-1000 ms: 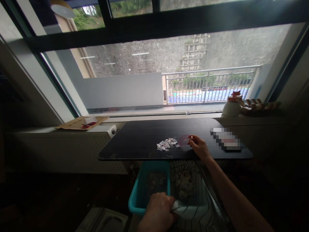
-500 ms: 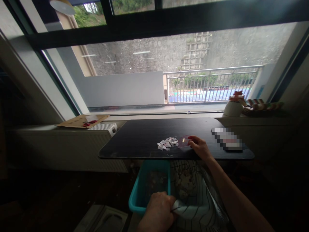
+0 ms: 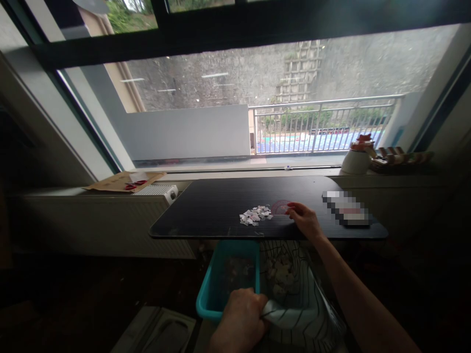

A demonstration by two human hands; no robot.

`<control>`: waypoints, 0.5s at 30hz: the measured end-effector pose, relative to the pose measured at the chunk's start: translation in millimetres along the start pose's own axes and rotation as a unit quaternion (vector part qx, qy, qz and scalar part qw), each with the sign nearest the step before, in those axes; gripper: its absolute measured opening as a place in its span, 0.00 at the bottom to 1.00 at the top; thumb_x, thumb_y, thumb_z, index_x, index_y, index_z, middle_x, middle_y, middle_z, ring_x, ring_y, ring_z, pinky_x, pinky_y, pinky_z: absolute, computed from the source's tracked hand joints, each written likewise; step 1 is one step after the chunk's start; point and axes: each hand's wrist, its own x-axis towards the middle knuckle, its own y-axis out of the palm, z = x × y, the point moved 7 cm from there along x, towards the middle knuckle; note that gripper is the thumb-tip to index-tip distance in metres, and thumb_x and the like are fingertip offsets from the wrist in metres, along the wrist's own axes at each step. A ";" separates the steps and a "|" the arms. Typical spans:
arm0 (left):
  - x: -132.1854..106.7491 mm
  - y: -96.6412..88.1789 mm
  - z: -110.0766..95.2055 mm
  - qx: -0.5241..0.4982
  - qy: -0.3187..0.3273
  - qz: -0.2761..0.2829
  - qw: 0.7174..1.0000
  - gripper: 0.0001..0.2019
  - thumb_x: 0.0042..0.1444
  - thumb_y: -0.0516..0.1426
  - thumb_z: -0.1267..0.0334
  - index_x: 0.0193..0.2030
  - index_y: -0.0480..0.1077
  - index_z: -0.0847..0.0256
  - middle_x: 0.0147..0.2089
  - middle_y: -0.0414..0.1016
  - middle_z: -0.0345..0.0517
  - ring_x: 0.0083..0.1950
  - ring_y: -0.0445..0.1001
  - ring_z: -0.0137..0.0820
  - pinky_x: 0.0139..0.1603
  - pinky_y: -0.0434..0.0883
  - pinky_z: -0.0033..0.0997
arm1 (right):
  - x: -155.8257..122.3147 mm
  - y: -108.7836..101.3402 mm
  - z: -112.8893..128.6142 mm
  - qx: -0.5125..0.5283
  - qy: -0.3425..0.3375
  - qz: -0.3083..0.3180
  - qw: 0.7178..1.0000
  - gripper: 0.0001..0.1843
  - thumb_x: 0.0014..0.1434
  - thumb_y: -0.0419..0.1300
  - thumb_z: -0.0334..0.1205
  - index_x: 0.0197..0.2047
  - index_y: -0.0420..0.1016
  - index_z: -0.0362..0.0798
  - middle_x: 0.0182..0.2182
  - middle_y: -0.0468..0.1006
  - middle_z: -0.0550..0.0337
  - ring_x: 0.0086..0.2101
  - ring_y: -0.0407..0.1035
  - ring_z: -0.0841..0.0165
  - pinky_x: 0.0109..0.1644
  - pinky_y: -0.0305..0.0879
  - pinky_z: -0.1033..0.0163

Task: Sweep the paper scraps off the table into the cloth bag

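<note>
On the black tabletop [image 3: 206, 206] lies a heap of small white paper scraps [image 3: 254, 215]. My right hand [image 3: 306, 220] rests just right of the heap, its thumb and fingers pinching a clear, curved protractor [image 3: 280, 206] with reddish lines. The protractor's left edge meets the scraps. Below the table's front edge, my left hand [image 3: 241, 316] is closed on the rim of a white bag with dark stripes [image 3: 290, 314]. The bag's mouth is held open, and torn paper pieces [image 3: 281, 274] lie inside it.
A turquoise plastic bin [image 3: 206, 299] stands left of the bag with dim contents. A blurred-out phone-like object [image 3: 346, 208] lies on the table's right. Red scissors [image 3: 135, 185] sit on brown paper [image 3: 106, 182] near a radiator [image 3: 110, 225]. A white pot [image 3: 355, 162] stands on the sill.
The protractor has tilted, and its red arcs now show where a bright glare was. My right hand has barely shifted. My left hand keeps its hold on the bag; the whole view moved slightly.
</note>
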 end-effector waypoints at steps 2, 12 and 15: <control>0.2 1.1 0.7 0.005 0.000 0.000 1.000 0.11 0.48 0.54 0.60 0.34 0.76 0.57 0.34 0.76 0.48 0.35 0.74 0.40 0.33 0.66 0.31 | -0.8 1.7 2.0 0.001 0.001 0.008 1.000 0.14 0.47 0.60 0.43 0.36 0.75 0.46 0.25 0.80 0.58 0.28 0.74 0.65 0.35 0.69 0.61; -1.5 0.1 -0.2 0.003 0.003 0.015 1.000 0.11 0.49 0.54 0.60 0.35 0.76 0.58 0.34 0.75 0.48 0.35 0.74 0.39 0.33 0.65 0.31 | -3.9 3.6 7.6 0.005 -0.004 0.022 1.000 0.12 0.47 0.60 0.43 0.34 0.76 0.46 0.24 0.79 0.58 0.28 0.74 0.65 0.34 0.70 0.61; -1.1 -2.5 -2.2 0.004 0.004 0.019 1.000 0.11 0.50 0.54 0.60 0.35 0.76 0.58 0.34 0.76 0.49 0.35 0.74 0.39 0.33 0.65 0.31 | -4.0 4.0 6.9 0.006 -0.007 0.024 1.000 0.12 0.47 0.59 0.43 0.35 0.75 0.45 0.25 0.79 0.58 0.28 0.74 0.65 0.33 0.70 0.61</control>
